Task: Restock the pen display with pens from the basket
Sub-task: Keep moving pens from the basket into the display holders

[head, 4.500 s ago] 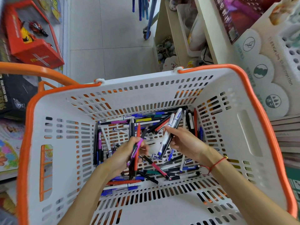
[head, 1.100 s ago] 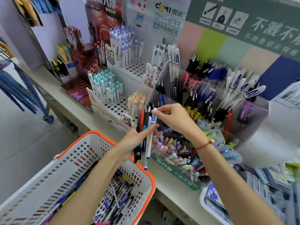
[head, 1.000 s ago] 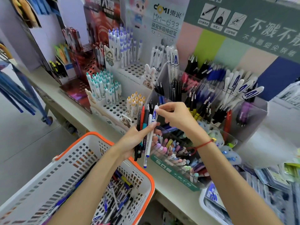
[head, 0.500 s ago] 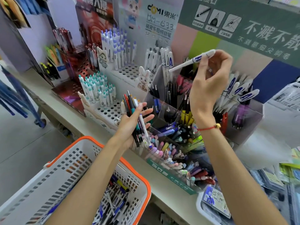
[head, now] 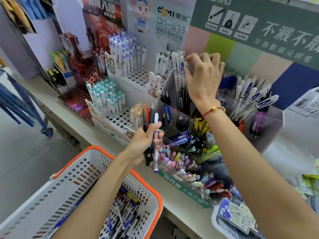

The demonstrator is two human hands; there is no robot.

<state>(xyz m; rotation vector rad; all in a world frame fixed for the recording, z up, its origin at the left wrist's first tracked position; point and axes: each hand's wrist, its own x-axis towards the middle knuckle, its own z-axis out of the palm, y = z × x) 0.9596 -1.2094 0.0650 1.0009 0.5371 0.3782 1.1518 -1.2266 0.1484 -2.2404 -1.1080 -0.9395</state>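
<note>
Fingers (head: pixel 189 57) of my right hand (head: pixel 203 78): loosely curled and apart, tips touching the tops of the white pens with blue lettering (head: pixel 178 63) that stand in the back-left compartment of the clear acrylic pen display (head: pixel 269 128). Whether they pinch one of those pens I cannot tell. Red string bracelet (head: pixel 213 109) at the wrist.

Fingers (head: pixel 159 135) of my left hand (head: pixel 146 140): wrapped round a bundle of pens (head: pixel 151 118), held upright just left of the display's front corner. Bundle contents: one black, one red, one dark grey with teal grip, one white with blue ends that hangs lowest.

Pen display: sits on the pale worktop (head: pixel 69 116). Rear compartments hold black, blue and white pens; right rear holds more white pens with blue lettering (head: pixel 253 95); front tray holds pastel-capped pens (head: pixel 176 157) lying down.

Left of the display, on the same worktop: white perforated stand with teal-capped pens (head: pixel 105 95), a taller tier with lavender-capped pens (head: pixel 126 49), a few yellow-capped pens (head: pixel 136 112), and a red stand (head: pixel 81 99) further left.

Below and left of the display, off the worktop edge: white basket with orange rim (head: pixel 151 190), loose pens (head: pixel 124 214) in its bottom, partly hidden by my left forearm.

Right of the display's front: white tray of packaged goods (head: pixel 236 216).
</note>
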